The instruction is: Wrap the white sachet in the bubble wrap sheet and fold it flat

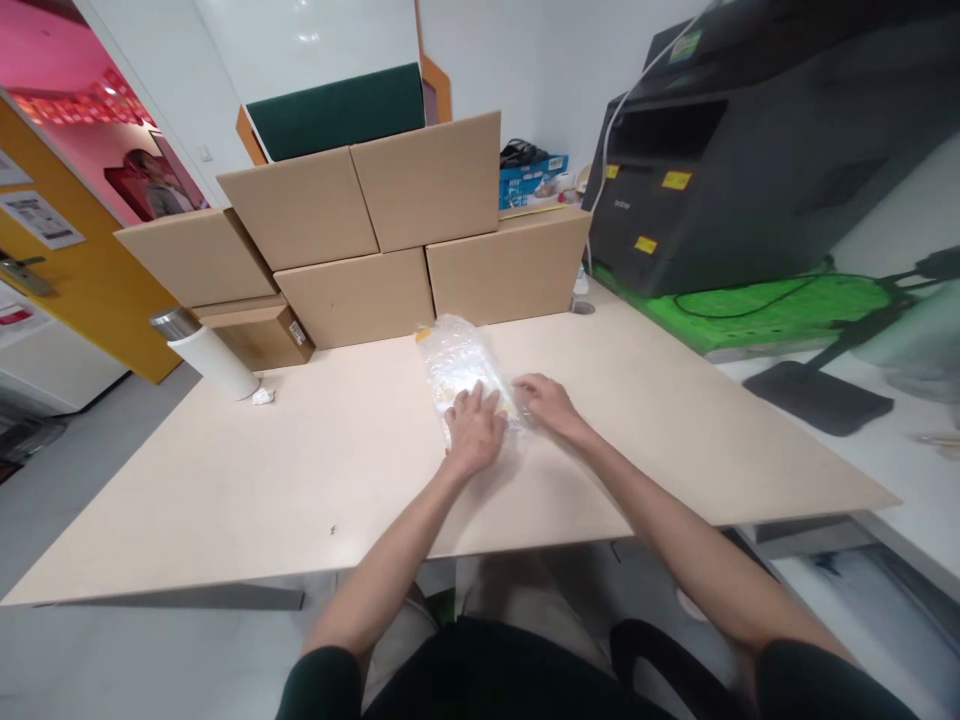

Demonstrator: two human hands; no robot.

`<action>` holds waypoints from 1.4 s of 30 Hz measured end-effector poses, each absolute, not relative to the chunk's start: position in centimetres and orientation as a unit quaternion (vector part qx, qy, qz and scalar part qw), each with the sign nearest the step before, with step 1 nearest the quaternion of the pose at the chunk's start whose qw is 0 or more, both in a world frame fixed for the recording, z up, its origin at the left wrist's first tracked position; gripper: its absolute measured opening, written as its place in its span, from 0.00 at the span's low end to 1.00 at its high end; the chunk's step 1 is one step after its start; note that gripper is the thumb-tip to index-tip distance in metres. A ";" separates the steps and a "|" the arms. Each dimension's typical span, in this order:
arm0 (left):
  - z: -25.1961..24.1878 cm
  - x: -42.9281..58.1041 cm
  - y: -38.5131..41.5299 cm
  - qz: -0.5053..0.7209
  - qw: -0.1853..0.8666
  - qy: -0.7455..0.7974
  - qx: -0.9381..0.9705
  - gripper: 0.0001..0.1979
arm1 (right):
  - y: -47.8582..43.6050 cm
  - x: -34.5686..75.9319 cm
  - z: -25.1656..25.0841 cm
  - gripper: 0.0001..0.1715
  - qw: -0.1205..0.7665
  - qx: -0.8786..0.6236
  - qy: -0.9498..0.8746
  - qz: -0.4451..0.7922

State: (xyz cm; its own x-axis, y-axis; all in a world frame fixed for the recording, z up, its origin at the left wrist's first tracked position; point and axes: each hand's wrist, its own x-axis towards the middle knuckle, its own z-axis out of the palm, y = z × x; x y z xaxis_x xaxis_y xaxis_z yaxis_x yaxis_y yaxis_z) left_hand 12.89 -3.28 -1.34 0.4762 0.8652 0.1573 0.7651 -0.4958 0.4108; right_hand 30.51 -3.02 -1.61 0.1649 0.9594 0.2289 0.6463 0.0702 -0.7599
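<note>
A clear plastic bubble-wrap package (465,360) lies flat on the light wooden table (360,440), with a bit of orange at its far left corner. My left hand (476,428) rests on the near part of the package, fingers spread and pointing away from me. At the package's right edge is my right hand (546,402), its fingers curled together against the plastic; whether they pinch it is too small to make out. What is inside the wrap is hard to tell through the shine.
Cardboard boxes (352,300) stand stacked along the table's back. A white bottle with a metal cap (214,362) and a crumpled white scrap (264,395) are at the left. At the right are a black printer (675,190) on a green surface (772,310) and a dark stand (817,395).
</note>
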 end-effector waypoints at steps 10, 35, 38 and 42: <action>-2.8 13.6 -3.2 0.191 0.084 0.484 0.850 0.24 | 4.8 26.8 -0.3 0.17 0.449 -0.663 -0.478 0.361; 6.0 0.7 -2.6 0.265 0.391 0.322 0.821 0.44 | -5.7 24.0 5.2 0.26 0.455 -0.308 -0.557 0.623; 6.5 -0.9 -3.4 0.272 0.516 0.286 0.760 0.50 | -6.3 23.0 6.1 0.25 0.480 -0.301 -0.529 0.632; 5.9 -1.6 -3.1 0.312 0.628 0.267 0.661 0.46 | -6.0 22.0 6.3 0.27 0.534 -0.315 -0.481 0.619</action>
State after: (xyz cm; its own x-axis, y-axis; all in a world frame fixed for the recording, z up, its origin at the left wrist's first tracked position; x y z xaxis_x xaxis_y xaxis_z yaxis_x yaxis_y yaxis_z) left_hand -1.58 -3.13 5.94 0.6625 0.7451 0.0776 -0.0397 -0.0686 0.9969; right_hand 22.02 -6.01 6.28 -0.2303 0.9653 0.1235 -0.3579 0.0340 -0.9331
